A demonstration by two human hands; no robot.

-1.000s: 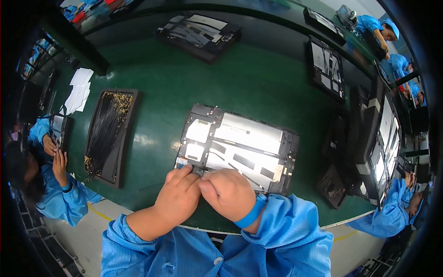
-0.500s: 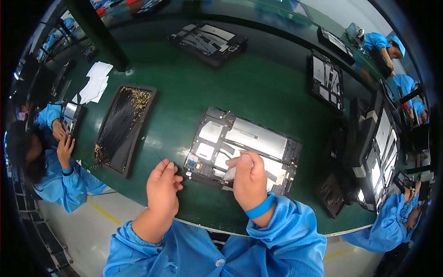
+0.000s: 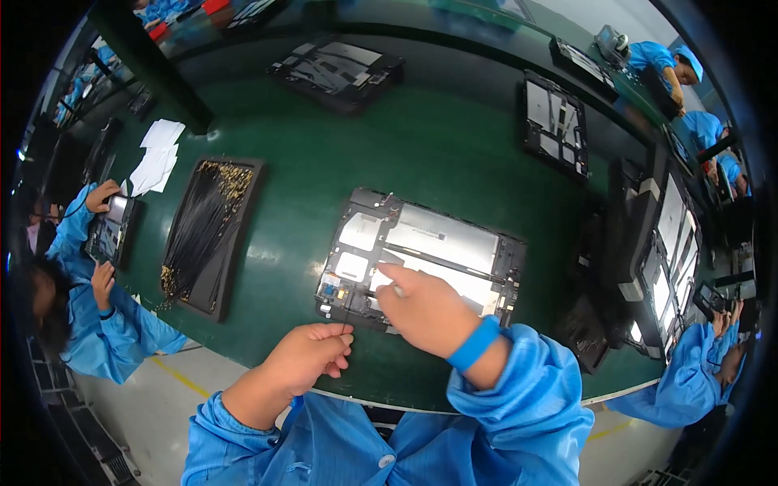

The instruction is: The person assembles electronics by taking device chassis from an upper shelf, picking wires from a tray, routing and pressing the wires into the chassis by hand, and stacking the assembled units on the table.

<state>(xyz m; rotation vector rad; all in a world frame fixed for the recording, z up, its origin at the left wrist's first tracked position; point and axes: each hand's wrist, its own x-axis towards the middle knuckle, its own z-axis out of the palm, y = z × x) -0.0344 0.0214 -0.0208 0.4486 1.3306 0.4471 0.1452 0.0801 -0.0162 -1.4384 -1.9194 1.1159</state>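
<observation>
An opened tablet chassis [image 3: 438,243], with silver plates in a black frame, lies flat on the green table [image 3: 421,154] before me. My left hand [image 3: 312,356] hovers just off its near left corner, thumb and forefinger pinched on a thin black cable [image 3: 346,306] that runs up onto the chassis. My right hand [image 3: 425,312], with a blue wristband, rests on the chassis's near edge, its fingertips pinched together at a spot inside. What sits between those fingertips is too small to tell.
A black tray [image 3: 207,235] of black cables with gold ends lies to the left. White paper sheets [image 3: 158,158] sit behind it. More open tablets [image 3: 340,69] [image 3: 555,121] lie farther back. Stacked black trays [image 3: 648,243] stand right. A co-worker [image 3: 81,283] works at left.
My hands were pressed together on the chassis's near left corner. They came apart; the left one drew back toward the table edge and the right one stayed at the chassis.
</observation>
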